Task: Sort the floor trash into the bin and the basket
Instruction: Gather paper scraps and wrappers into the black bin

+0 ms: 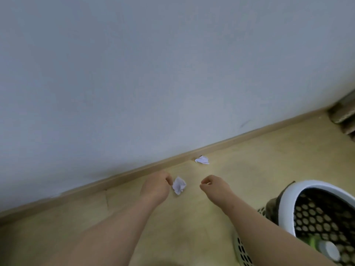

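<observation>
Two bare forearms reach out over the pale floor (184, 227), and the left hand (156, 186) has its fingers curled in, fingertips pinching the left edge of the near wad (179, 185). That one is a small scrap of white paper, crumpled, with sharp creases and a faint bluish tint in this light. It sits between the two hands, close to the skirting (115, 179), and whether it hangs off the floor or rests on it is hard to tell. The right hand (213, 186) is just to its right, apart from it, balled up with the thumb against the forefinger and nothing showing inside. Farther off and a little right lies the far wad (202, 160), the same crumpled white paper, right up against the skirting, with no hand on it. So that's two wads of paper in sight, one pinched and one lying free. Over on the near right stands one basket (299, 191), with a thick white rim and dark walls punched with hexagon holes. Down inside it there's one blurred green item (315, 243) with a round white cap. A dark patterned thing beside the basket's far edge is too blurred to name. Above it all, the plain grey-blue wall (172, 73).
</observation>
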